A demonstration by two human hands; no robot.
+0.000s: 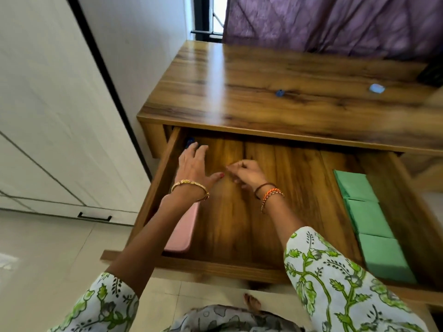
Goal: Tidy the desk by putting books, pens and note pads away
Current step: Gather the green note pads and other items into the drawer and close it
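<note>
A wooden drawer (239, 265) is pulled out from under the desk top (275, 101). My left hand (194, 166) reaches flat into its far left corner, fingers spread, fingertips at a small blue object (190, 141) that is mostly hidden there. My right hand (247, 173) hovers over the drawer's middle with fingers curled loosely; nothing shows in it. A pink flat item (183, 230) lies along the drawer's left side, partly under my left forearm. Three green pads (370, 220) lie in a row along the right side.
On the desk top sit a small blue object (279, 93) and a pale blue one (376, 88). A purple curtain (335, 22) hangs behind the desk. A white cupboard (48, 116) stands at the left. My foot (251, 301) shows on the tiled floor below the drawer.
</note>
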